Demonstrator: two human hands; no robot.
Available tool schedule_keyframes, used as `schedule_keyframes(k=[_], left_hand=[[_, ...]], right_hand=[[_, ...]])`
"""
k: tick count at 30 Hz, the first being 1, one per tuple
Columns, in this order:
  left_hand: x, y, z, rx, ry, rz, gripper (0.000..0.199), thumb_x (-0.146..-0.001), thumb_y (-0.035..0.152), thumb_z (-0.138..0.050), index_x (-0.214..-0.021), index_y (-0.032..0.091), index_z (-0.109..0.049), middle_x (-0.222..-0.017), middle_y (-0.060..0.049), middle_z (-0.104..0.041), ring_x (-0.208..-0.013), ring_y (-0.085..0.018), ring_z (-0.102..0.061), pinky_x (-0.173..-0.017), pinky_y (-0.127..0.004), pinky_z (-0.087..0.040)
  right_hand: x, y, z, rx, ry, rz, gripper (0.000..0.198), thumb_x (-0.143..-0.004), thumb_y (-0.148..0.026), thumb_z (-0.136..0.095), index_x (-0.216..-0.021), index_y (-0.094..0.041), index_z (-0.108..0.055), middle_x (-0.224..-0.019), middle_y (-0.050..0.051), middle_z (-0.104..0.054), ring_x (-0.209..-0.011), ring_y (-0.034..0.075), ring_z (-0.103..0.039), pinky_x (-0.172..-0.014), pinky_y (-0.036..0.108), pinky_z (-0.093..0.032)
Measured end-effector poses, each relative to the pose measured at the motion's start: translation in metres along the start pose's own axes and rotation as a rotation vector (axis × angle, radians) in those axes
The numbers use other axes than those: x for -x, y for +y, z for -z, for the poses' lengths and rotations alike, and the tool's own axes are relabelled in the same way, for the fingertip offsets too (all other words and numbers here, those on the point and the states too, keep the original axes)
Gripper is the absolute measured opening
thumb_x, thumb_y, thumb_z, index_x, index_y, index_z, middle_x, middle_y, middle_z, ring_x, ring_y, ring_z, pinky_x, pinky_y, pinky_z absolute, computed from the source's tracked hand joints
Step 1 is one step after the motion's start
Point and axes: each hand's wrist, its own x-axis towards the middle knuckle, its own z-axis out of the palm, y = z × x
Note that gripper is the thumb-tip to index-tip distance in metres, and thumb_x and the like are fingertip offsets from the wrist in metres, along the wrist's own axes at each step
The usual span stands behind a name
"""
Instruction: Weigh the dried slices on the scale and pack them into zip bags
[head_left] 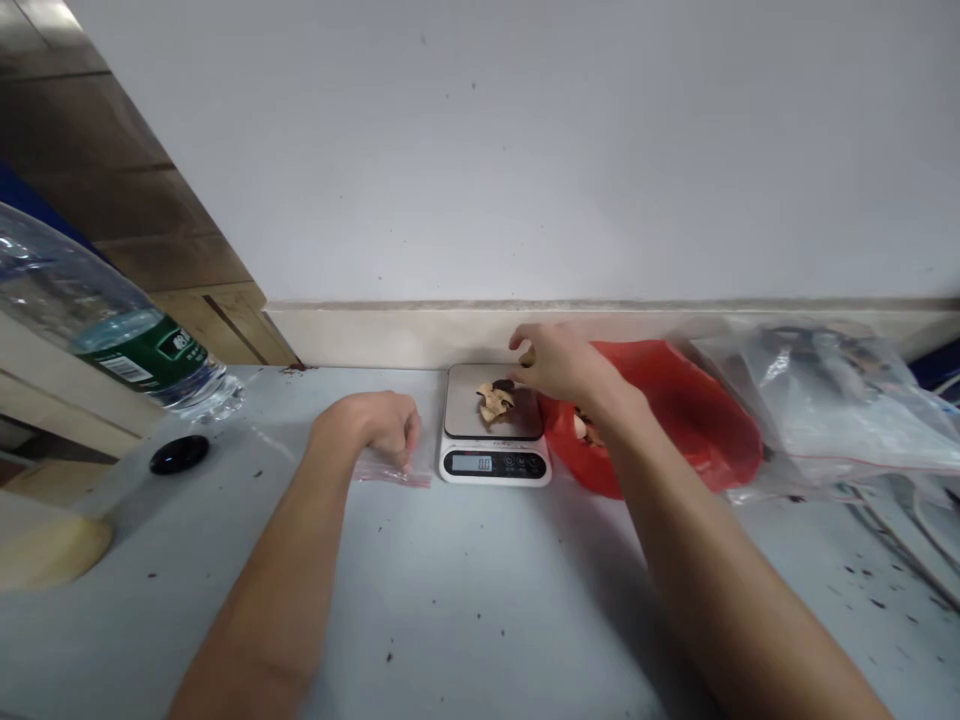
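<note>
A white digital kitchen scale (495, 466) stands in the middle, its display reading 0.0. On its metal plate lie several pale dried slices (495, 402) and a dark piece (503, 385). My right hand (562, 368) hovers over the plate's right edge, fingers curled around a small brownish dried slice (528, 357). Beneath that wrist a red plastic bag (697, 400) lies spread, with more dried pieces (587, 428) inside. Left of the scale, my left hand (375, 425) is closed, its fingertips down on a small clear zip bag (394, 474); the fingers partly hide it.
A large water bottle (150, 350) is at the left, near a black oval lid (179, 454) and a blurred pale rounded object (67, 550). Clear plastic bags (840, 420) and cables (900, 545) lie at the right. A white wall (525, 180) rises behind the grey table (450, 620).
</note>
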Motion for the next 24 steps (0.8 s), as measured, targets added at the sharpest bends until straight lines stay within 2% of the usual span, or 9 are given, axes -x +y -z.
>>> schedule_keyframes(k=[2,4,7,10,13,16,18,21,24], left_hand=[[-0.001,-0.001,0.001,0.004,-0.011,0.003,0.010,-0.055,0.027,-0.072,-0.062,0.023,-0.066,-0.071,0.000,-0.071,-0.068,-0.020,-0.063,-0.055,-0.025,-0.040],[-0.002,0.000,0.001,0.006,-0.017,0.003,0.010,-0.054,0.026,-0.070,-0.062,0.024,-0.066,-0.069,0.000,-0.071,-0.068,-0.021,-0.062,-0.055,-0.026,-0.040],[-0.005,0.003,0.000,0.010,-0.038,-0.002,0.024,-0.049,0.029,-0.077,-0.065,0.025,-0.060,-0.065,0.002,-0.065,-0.065,-0.021,-0.060,-0.055,-0.028,-0.039],[-0.006,0.010,-0.003,-0.033,-0.013,0.025,0.041,-0.042,0.030,-0.084,-0.064,0.026,-0.051,-0.061,0.004,-0.058,-0.064,-0.022,-0.058,-0.055,-0.029,-0.040],[-0.004,0.014,-0.003,-0.041,-0.009,0.016,0.031,-0.047,0.025,-0.080,-0.058,0.025,-0.051,-0.056,0.003,-0.054,-0.063,-0.022,-0.057,-0.056,-0.030,-0.039],[0.001,0.009,0.002,0.029,-0.050,-0.035,0.012,-0.053,0.020,-0.069,-0.061,0.024,-0.060,-0.065,0.000,-0.068,-0.071,-0.023,-0.064,-0.059,-0.029,-0.042],[0.006,0.001,0.007,0.117,-0.061,-0.081,0.010,-0.056,0.023,-0.065,-0.066,0.024,-0.065,-0.075,-0.001,-0.075,-0.077,-0.023,-0.069,-0.064,-0.028,-0.045],[0.015,-0.014,0.016,0.262,-0.005,-0.150,0.015,-0.060,0.029,-0.066,-0.073,0.023,-0.069,-0.080,-0.002,-0.078,-0.082,-0.023,-0.071,-0.069,-0.029,-0.049],[0.025,-0.023,0.022,0.361,0.166,-0.184,0.021,-0.063,0.033,-0.068,-0.081,0.023,-0.068,-0.083,-0.003,-0.078,-0.085,-0.024,-0.073,-0.071,-0.030,-0.051]], right_hand=[[0.000,-0.006,-0.003,0.004,-0.005,0.008,0.038,-0.094,-0.021,-0.070,-0.131,-0.016,-0.071,-0.120,0.017,-0.078,-0.114,0.029,-0.072,-0.092,0.032,-0.054],[0.002,-0.010,-0.003,0.000,-0.025,0.018,0.038,-0.096,-0.028,-0.069,-0.133,-0.018,-0.071,-0.121,0.016,-0.078,-0.112,0.027,-0.073,-0.091,0.031,-0.054],[0.006,-0.012,0.002,-0.021,-0.041,0.026,0.038,-0.098,-0.032,-0.068,-0.134,-0.019,-0.071,-0.119,0.014,-0.079,-0.109,0.026,-0.074,-0.092,0.030,-0.054],[0.009,-0.008,0.010,-0.099,-0.056,0.042,0.033,-0.100,-0.027,-0.066,-0.131,-0.018,-0.072,-0.117,0.012,-0.081,-0.106,0.023,-0.075,-0.090,0.027,-0.054],[0.013,-0.002,0.022,-0.175,-0.026,0.063,0.031,-0.101,-0.025,-0.065,-0.130,-0.017,-0.073,-0.117,0.011,-0.081,-0.102,0.021,-0.076,-0.084,0.026,-0.055],[0.021,0.003,0.034,-0.177,0.036,0.068,0.028,-0.099,-0.028,-0.067,-0.125,-0.020,-0.076,-0.111,0.010,-0.082,-0.099,0.023,-0.076,-0.082,0.029,-0.056],[0.026,0.004,0.041,-0.157,0.076,0.079,0.027,-0.098,-0.030,-0.068,-0.122,-0.021,-0.078,-0.106,0.009,-0.082,-0.095,0.023,-0.076,-0.081,0.030,-0.056],[0.031,0.004,0.045,-0.153,0.124,0.103,0.024,-0.098,-0.030,-0.066,-0.117,-0.022,-0.079,-0.103,0.008,-0.081,-0.089,0.022,-0.075,-0.077,0.031,-0.055],[0.032,0.000,0.044,-0.188,0.151,0.173,0.017,-0.097,-0.025,-0.065,-0.106,-0.020,-0.078,-0.098,0.007,-0.079,-0.087,0.020,-0.073,-0.075,0.029,-0.053]])
